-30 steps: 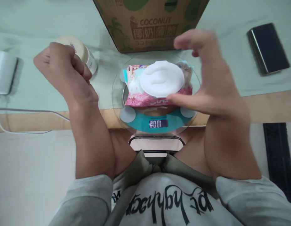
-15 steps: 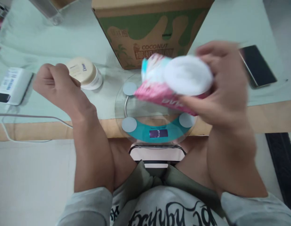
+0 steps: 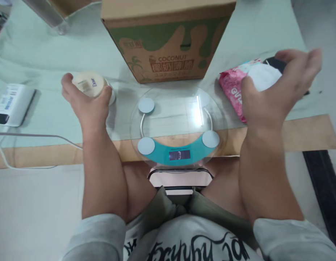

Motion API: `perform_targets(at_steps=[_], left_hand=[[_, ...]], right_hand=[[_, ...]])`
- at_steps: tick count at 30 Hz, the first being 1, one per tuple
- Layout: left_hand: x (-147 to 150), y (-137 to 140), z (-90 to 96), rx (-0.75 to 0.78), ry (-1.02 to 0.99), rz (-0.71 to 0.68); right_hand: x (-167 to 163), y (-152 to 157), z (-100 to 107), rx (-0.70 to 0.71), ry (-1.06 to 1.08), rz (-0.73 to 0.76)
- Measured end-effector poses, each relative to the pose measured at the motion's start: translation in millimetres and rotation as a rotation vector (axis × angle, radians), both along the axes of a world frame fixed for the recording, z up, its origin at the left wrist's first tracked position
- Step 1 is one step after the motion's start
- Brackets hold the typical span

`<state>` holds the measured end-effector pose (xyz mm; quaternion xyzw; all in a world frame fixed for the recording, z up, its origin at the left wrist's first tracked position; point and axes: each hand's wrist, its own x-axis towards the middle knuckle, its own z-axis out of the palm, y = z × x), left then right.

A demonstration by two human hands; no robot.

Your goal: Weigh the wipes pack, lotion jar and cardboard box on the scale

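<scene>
Table edge is running under scale, left hand clasping jar across a gap, right hand splaying over wipes.

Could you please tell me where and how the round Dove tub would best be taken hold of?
I'd probably take the tub across its round sides, just below the lid, coming from the near side and slightly above. It stands upright, lid up, and the left hand is around it from there; whether that hand grips firmly, I cannot tell.
</scene>
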<state>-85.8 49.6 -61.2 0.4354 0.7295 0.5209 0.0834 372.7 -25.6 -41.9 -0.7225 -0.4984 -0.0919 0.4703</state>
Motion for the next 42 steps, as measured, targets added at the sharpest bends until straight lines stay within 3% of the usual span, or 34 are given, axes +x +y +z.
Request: perform_targets(at_steps=[4, 6, 8, 12, 14, 17, 20, 23, 27, 30, 33, 35, 38, 42], left_hand=[[-3, 11, 7.1, -0.023, 0.016, 0.078], [-2, 12, 12.2, 0.011, 0.017, 0.144], [2, 5, 17.7, 0.083, 0.028, 0.102], [31, -31, 30.8, 0.189, 0.04, -0.442], [55, -55, 40.3, 0.151, 0.055, -0.725], [93, -81, 56.5, 0.034, 0.099, -1.003], [118, -92, 67.9, 0.005, 0.137, -1.163], [126, -93, 72.0, -0.029, 0.153, -1.181], [122, -84, 71.0, -0.209, 0.093, -1.263], [111, -73, 62.9, -0.171, -0.016, -1.161], [97, -59, 46.7, 0.191, -0.162, -0.767], [86, -48, 34.6, 0.331, -0.225, -0.547], [68, -34, 20.5, 0.237, -0.3, -0.358], [54, -21, 14.7, 0.104, -0.188, -0.255]], right_hand=[[-48, -10, 14, 0.292, 0.08, 0.326], [-66, -10, 21, 0.328, 0.189, 0.419], [-75, -9, 25, 0.315, 0.249, 0.466], [-80, -5, 22, 0.298, 0.294, 0.514], [-82, -4, 18, 0.281, 0.305, 0.525], [-84, -3, 13, 0.261, 0.291, 0.55], [-86, -3, 12, 0.23, 0.29, 0.572], [-86, -3, 13, 0.2, 0.311, 0.58], [-84, -4, 15, 0.159, 0.387, 0.565], [-80, -3, 14, 0.138, 0.443, 0.548], [-72, 2, 10, 0.145, 0.507, 0.515], [-68, 7, 5, 0.156, 0.565, 0.47], [-64, 15, 1, 0.188, 0.658, 0.397], [-70, 20, 6, 0.248, 0.749, 0.353]])
